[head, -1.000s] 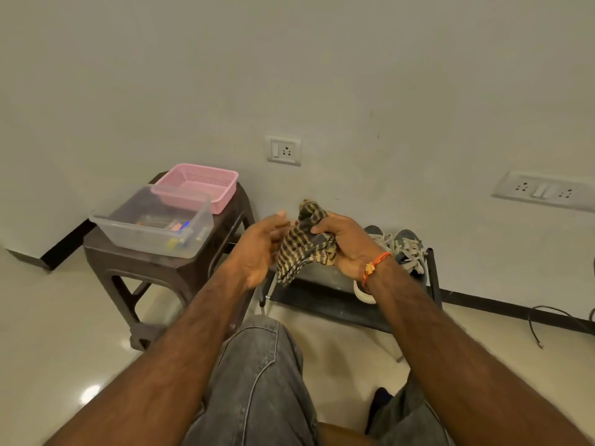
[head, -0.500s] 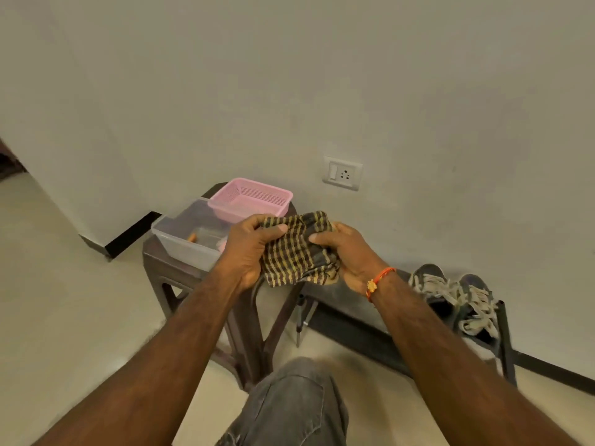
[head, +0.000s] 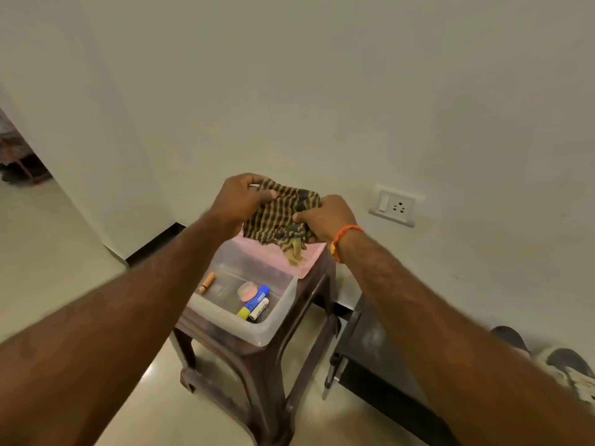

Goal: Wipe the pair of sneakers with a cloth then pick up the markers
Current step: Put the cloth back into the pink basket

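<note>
The checked cloth (head: 280, 217) is stretched between both hands above the pink basket (head: 310, 257): left grip (head: 242, 198) grasping its 9 o'clock edge, right grip (head: 325, 217) its 3 o'clock edge. Markers (head: 254, 303) lie in the clear tub (head: 277, 329) at 6 o'clock; sneakers (head: 566, 368) sit at 4 o'clock.

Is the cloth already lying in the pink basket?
No: both the left hand and the right hand grip the cloth above the pink basket.
</note>
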